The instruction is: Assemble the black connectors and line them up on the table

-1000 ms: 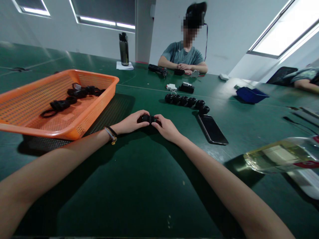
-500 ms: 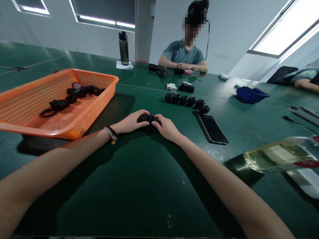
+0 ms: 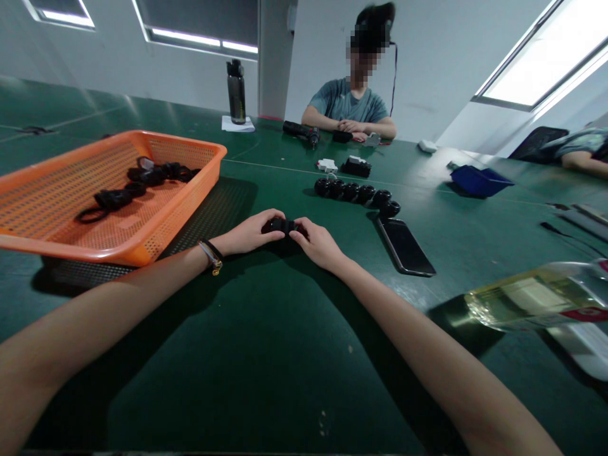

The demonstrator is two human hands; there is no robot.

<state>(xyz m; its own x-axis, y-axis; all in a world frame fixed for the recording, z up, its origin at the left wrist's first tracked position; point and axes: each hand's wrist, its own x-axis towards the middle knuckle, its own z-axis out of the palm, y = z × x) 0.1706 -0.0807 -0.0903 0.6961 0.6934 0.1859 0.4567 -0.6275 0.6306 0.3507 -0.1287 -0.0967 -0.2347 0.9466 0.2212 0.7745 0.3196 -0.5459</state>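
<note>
We are noting no visible shift since a second ago: our left hand (image 3: 259,230) and right hand (image 3: 319,242) are pinching a black part (image 3: 287,227) between basket (image 3: 187,206) and phone (image 3: 406,247); handling is apparently continuing.

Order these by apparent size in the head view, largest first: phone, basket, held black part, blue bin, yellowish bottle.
1. Basket
2. Yellowish bottle
3. Phone and blue bin, too close to rank
4. Held black part, partly hidden

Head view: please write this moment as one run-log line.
left hand: grips black part | right hand: grips same part | orange basket: holds black pieces | phone: right of right hand
</note>
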